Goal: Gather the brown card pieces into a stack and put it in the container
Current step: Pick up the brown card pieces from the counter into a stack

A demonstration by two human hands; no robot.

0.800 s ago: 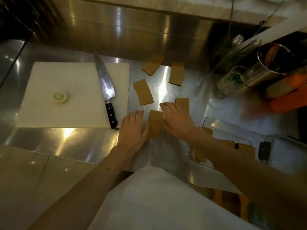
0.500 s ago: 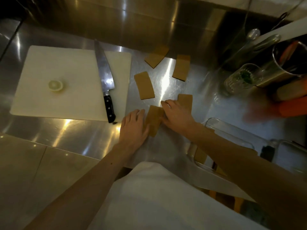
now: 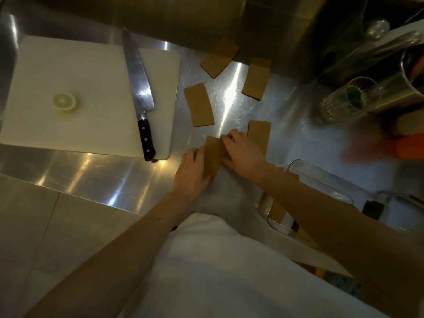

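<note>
Several brown card pieces lie on the steel counter. One brown card [image 3: 214, 154] is pinched between my left hand [image 3: 192, 173] and my right hand [image 3: 243, 152], its near end raised off the counter. A second card [image 3: 259, 136] lies partly under my right hand. Three more lie farther back: a middle card [image 3: 198, 104], a far card [image 3: 219, 57] and a right card [image 3: 256, 79]. The clear glass container [image 3: 321, 180] sits at my right under my right forearm, with brown pieces [image 3: 278, 211] inside it.
A white cutting board [image 3: 75, 95] at the left carries a chef's knife [image 3: 137, 88] with a black handle and a lemon slice [image 3: 64, 101]. Glasses [image 3: 348, 99] and a steel cup [image 3: 410, 72] crowd the right rear. A second clear container [image 3: 399, 203] stands at far right.
Both hands have closed in on the near card and lifted its edge from the counter. The view has shifted a little; the other cards have not moved.
</note>
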